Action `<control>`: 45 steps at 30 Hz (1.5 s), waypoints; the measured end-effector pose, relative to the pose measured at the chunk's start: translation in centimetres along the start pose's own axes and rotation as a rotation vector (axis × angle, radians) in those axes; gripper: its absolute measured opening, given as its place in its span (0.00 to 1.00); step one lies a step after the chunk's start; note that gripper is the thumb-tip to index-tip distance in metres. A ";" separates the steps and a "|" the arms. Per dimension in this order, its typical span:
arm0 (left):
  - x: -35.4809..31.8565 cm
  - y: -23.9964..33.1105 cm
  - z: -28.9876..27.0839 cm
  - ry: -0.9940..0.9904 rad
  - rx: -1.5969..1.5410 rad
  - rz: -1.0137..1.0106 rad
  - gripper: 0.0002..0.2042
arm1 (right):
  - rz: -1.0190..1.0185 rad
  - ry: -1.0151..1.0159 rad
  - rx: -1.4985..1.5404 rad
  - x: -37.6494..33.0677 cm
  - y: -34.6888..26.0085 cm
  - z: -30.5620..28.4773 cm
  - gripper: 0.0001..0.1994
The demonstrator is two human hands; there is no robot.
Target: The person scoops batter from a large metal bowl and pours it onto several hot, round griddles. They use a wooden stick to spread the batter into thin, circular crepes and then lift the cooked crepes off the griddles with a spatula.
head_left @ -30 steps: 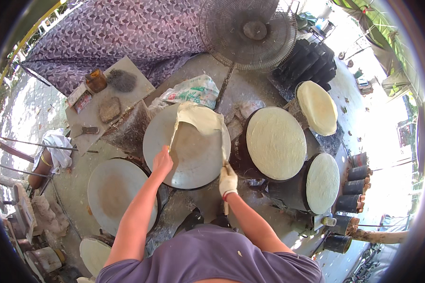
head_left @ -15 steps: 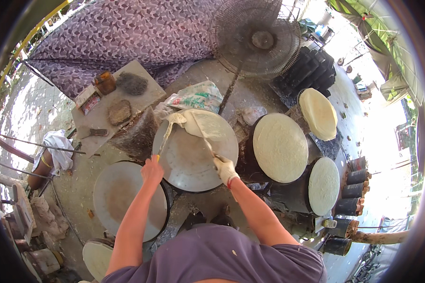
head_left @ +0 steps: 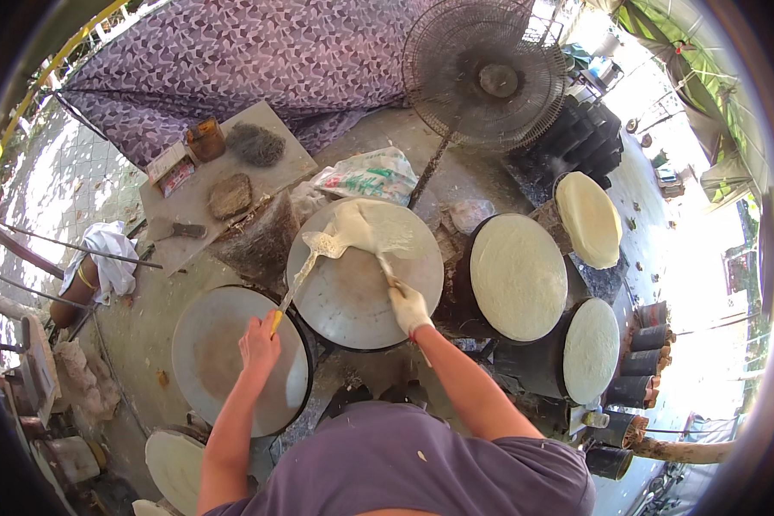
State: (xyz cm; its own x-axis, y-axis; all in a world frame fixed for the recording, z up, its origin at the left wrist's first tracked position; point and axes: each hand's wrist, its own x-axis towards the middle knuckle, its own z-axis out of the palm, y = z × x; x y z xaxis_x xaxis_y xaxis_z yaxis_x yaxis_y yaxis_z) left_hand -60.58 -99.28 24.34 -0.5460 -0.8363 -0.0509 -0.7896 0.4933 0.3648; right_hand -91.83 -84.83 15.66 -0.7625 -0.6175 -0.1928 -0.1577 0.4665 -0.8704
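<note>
My bare left hand (head_left: 259, 346) grips a ladle (head_left: 301, 277) by its yellow-ended handle. The ladle's batter-coated head meets the near left edge of a pool of pale batter (head_left: 353, 225). This batter lies on the far half of a round grey griddle (head_left: 344, 297), thinly smeared toward the right. In my right hand (head_left: 410, 311), which wears a white glove, is a thin spreader (head_left: 386, 268). Its far end reaches the batter, and the blade's shape is hard to make out.
Left of me stands another bare griddle (head_left: 232, 361). Pale sheets cover two round griddles on the right, the nearer-to-centre one (head_left: 518, 277) and the farther one (head_left: 591, 353). Round flatbreads (head_left: 588, 219) are stacked beyond. A pedestal fan (head_left: 490, 82) and a cluttered board (head_left: 275, 176) stand ahead.
My left hand has drawn the ladle back toward me and slightly left. Batter now extends nearer along the griddle. My right hand keeps about the same place; the whole view has shifted a little.
</note>
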 end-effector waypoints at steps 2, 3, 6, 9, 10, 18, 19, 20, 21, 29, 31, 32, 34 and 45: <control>-1.2 0.2 -0.3 -0.010 -0.011 -0.019 0.25 | 0.099 -0.255 0.038 0.0 -4.8 -0.4 0.18; -1.4 0.5 -0.7 0.011 -0.029 -0.023 0.24 | 0.217 -0.352 0.054 0.2 -6.5 -2.0 0.18; -3.2 0.5 -1.0 0.088 -0.086 -0.027 0.21 | 0.243 -0.250 0.247 1.6 -2.5 -3.9 0.17; -4.3 0.4 0.0 0.197 -0.218 -0.017 0.17 | 0.123 -0.181 0.319 2.4 -1.0 -2.6 0.16; -4.4 1.2 0.4 0.214 -0.289 -0.015 0.16 | 0.058 -0.320 0.193 3.0 -1.9 -1.4 0.16; -5.9 5.0 0.8 0.258 -0.689 -0.107 0.08 | 0.079 -0.479 0.001 5.9 -3.1 -5.0 0.18; -5.5 6.8 -0.2 0.164 -0.880 -0.235 0.07 | 0.036 -0.527 -0.040 5.4 -4.4 -4.2 0.17; -5.1 8.5 -1.2 0.069 -1.072 -0.358 0.06 | 0.200 -0.680 0.005 5.1 -5.1 -3.4 0.17; -5.3 9.6 -1.7 0.085 -1.207 -0.352 0.06 | 0.132 -0.700 -0.001 5.2 -4.7 -3.9 0.17; -5.8 13.2 -0.4 0.245 -1.571 -0.561 0.03 | 0.094 -0.751 0.053 9.2 -4.4 -5.3 0.16; -7.1 13.0 1.5 0.263 -1.542 -0.697 0.03 | 0.199 -0.935 -0.028 8.5 -5.6 -5.7 0.15; -8.2 13.0 2.1 0.271 -1.516 -0.740 0.03 | 0.217 -0.970 -0.076 8.2 -6.5 -7.3 0.15; -8.9 13.2 3.2 0.280 -1.471 -0.794 0.03 | 0.072 -0.904 0.045 11.3 -1.5 -8.2 0.16; -12.7 16.5 8.5 0.270 -0.447 -0.599 0.10 | 0.348 -1.223 0.031 13.4 -3.6 -13.1 0.09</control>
State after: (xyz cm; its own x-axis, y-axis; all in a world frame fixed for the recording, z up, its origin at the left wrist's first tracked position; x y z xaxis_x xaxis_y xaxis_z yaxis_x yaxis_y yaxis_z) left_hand -69.04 -78.52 23.12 0.0686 -0.9863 -0.1501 -0.7091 -0.1540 0.6881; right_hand -109.72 -86.43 22.13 0.3157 -0.6525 -0.6889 -0.0394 0.7164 -0.6966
